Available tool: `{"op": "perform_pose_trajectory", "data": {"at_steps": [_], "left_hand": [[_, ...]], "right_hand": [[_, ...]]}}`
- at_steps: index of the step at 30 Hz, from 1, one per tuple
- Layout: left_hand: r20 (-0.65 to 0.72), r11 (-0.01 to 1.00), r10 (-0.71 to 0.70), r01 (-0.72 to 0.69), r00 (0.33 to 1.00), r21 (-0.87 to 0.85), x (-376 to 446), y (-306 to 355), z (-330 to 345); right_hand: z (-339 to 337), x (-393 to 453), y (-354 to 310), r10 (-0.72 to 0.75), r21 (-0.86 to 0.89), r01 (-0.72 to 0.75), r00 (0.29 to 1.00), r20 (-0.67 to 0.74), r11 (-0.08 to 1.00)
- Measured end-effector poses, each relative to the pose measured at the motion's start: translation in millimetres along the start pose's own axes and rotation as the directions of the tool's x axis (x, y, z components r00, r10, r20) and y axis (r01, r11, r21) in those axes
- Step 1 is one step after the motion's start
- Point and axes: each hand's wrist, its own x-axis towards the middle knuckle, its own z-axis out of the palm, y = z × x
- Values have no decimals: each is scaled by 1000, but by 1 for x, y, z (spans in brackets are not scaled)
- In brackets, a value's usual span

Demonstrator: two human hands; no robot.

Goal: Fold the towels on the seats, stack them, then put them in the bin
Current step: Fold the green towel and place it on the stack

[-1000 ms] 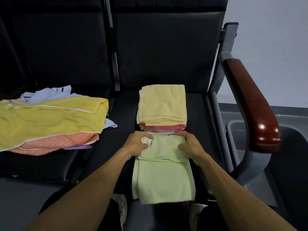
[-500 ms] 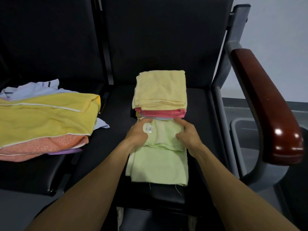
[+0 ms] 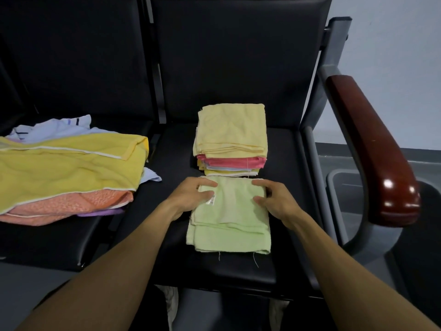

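A pale green towel (image 3: 230, 220), folded, lies on the front of the right black seat (image 3: 286, 168). My left hand (image 3: 192, 197) pinches its far left corner, thumb on top by a white label. My right hand (image 3: 274, 199) grips its far right corner. Just behind the green towel stands a stack of folded towels (image 3: 230, 139), pale yellow on top with pink, blue and yellow layers under it. On the left seat lies a loose pile of unfolded towels (image 3: 66, 173): yellow on top, orange, purple and pale blue beneath. A grey bin (image 3: 343, 187) stands right of the seats.
A brown wooden armrest (image 3: 372, 149) on a grey metal frame rises between the right seat and the bin. Black seat backs close off the far side. A grey wall lies behind at right.
The green towel now lies wholly on the seat instead of hanging over its front edge. Both hands have kept hold of its far corners.
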Motion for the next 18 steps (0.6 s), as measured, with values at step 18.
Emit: {"op": "perform_pose_trajectory", "data": {"at_steps": [18], "left_hand": [[175, 897, -82, -4, 981, 443, -17, 7, 1]], "right_hand": [[0, -14, -13, 99, -527, 73, 951, 292, 847]]}}
